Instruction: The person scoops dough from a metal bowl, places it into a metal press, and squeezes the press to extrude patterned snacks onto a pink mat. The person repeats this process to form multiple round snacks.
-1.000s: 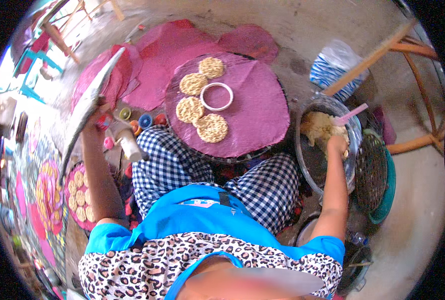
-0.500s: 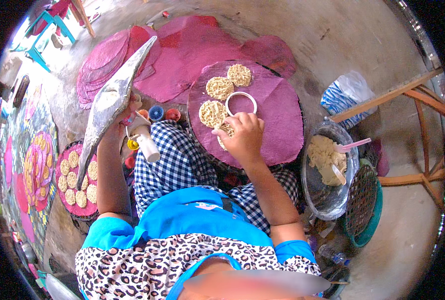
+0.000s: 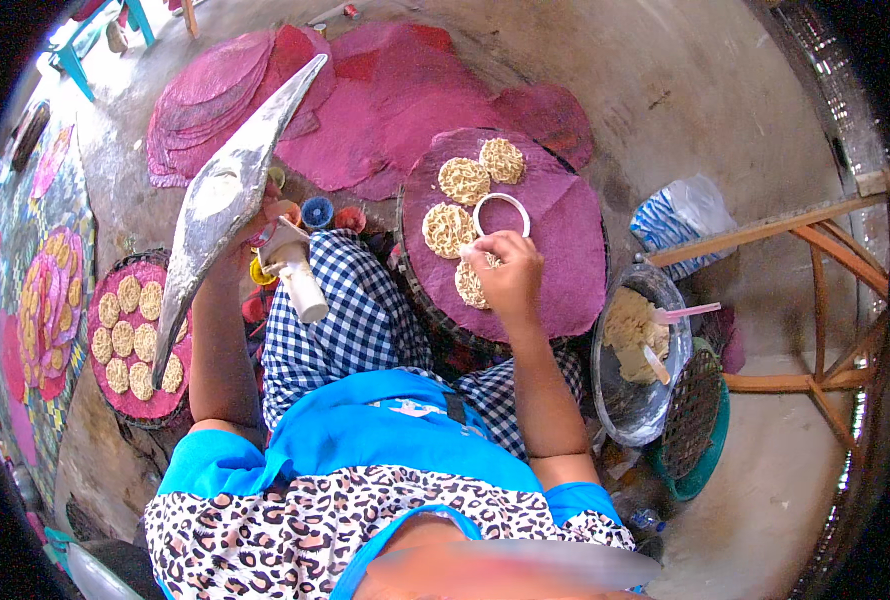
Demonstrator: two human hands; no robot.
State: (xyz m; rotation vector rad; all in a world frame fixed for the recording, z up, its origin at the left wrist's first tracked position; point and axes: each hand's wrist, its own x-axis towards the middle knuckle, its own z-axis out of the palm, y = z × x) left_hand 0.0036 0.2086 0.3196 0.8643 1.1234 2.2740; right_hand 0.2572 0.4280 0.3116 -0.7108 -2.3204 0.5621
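Note:
My right hand (image 3: 510, 275) hovers over a round purple-lined tray (image 3: 575, 250), fingers pinched at the edge of a white ring mould (image 3: 502, 212). Three round noodle cakes (image 3: 463, 180) lie on the tray beside the ring, and a further one sits partly under my hand. My left hand (image 3: 255, 225) grips the middle of a long pointed grey metal blade-like tool (image 3: 225, 195) that slants from upper right down to lower left. A white cylinder (image 3: 300, 282) rests on my checked lap just below that hand.
A metal bowl (image 3: 637, 400) of loose noodles with pink spoons sits at right, next to a dark mesh strainer (image 3: 692, 410). A filled tray of noodle cakes (image 3: 135, 340) lies at left. Stacked purple sheets (image 3: 365, 110) lie ahead. A wooden frame (image 3: 815, 300) stands right.
My right hand left the noodle bowl at right and came over the purple tray to the white ring. The left hand keeps hold of the grey tool.

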